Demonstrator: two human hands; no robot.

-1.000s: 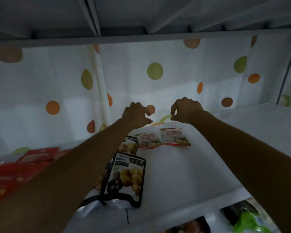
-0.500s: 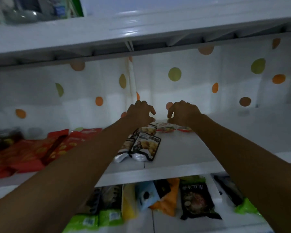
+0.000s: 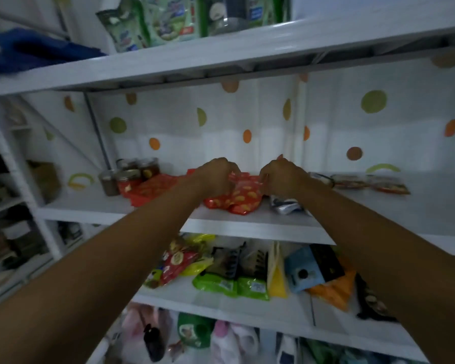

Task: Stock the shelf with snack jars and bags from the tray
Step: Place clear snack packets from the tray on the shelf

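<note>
Both arms reach onto the middle white shelf (image 3: 247, 227). My left hand (image 3: 216, 173) and my right hand (image 3: 281, 177) are closed on the top edge of a red snack bag (image 3: 243, 198) with yellow pieces printed on it, which lies on the shelf between them. More red bags (image 3: 153, 189) lie to its left. Several snack jars (image 3: 132, 174) with dark lids stand at the shelf's back left. Two small red-and-white packets (image 3: 371, 183) lie at the right, and a silver-edged dark bag (image 3: 286, 206) peeks out under my right wrist. No tray is in view.
The shelf below holds green, yellow, blue, orange and black snack bags (image 3: 252, 274). The upper shelf carries green pouches (image 3: 153, 19) and a blue cloth (image 3: 37, 53). A spotted white curtain (image 3: 373, 122) backs the shelf. Another rack (image 3: 8, 232) stands at the left.
The view has pulled back and swung left. My hands have moved from the small packets and dark bags over to the red bag and closed on it.
</note>
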